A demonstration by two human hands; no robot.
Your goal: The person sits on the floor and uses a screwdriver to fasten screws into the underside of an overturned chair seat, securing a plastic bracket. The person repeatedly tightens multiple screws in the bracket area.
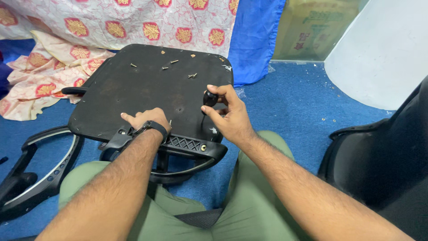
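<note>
Head view: right fingers (218, 99) grip screwdriver (209, 99).

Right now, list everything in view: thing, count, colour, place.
Seat board: one, black, upside down on the floor, centre.
Screws: several, brass-coloured, loose on the board's far part.
Screwdriver: one, black handle, upright on the board.
Armrest: one, black, at the board's near edge.
Armrest frame: one, black and grey, floor, left.
Cloth: one, cream with red flowers, behind the board.
Carpet: blue, all around.
Chair back: one, black, right edge.
Trousers: olive green, bottom.
Wristwatch: one, black, left wrist.
Left hand: flat on the board.
Right hand: fingers around the screwdriver handle.
</note>
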